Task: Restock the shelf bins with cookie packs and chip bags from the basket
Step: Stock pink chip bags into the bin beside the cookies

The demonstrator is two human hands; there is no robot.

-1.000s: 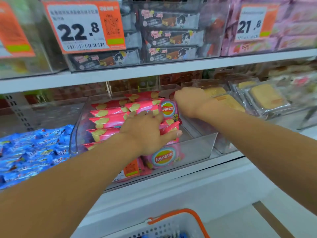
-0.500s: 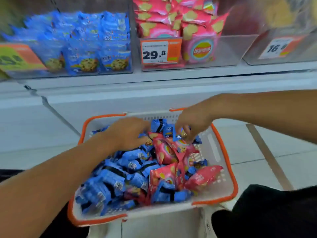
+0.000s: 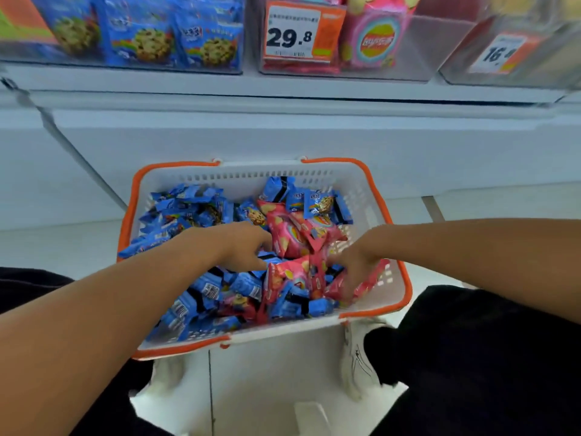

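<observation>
Both hands reach into a white, orange-rimmed basket (image 3: 374, 196) on the floor below the shelf. Left hand (image 3: 239, 247), fingers curled, rests among blue cookie packs (image 3: 188, 215) beside a pink chip bag (image 3: 287, 240); can't tell if it grips anything. Right hand (image 3: 355, 265) digs into the pink chip bags (image 3: 314, 278) at basket's right side; blurred, grip can't be told. Above, clear shelf bins hold cookie packs (image 3: 151, 42) at left and chip bags (image 3: 374, 39) w/ a 29.8 price tag (image 3: 292, 33).
</observation>
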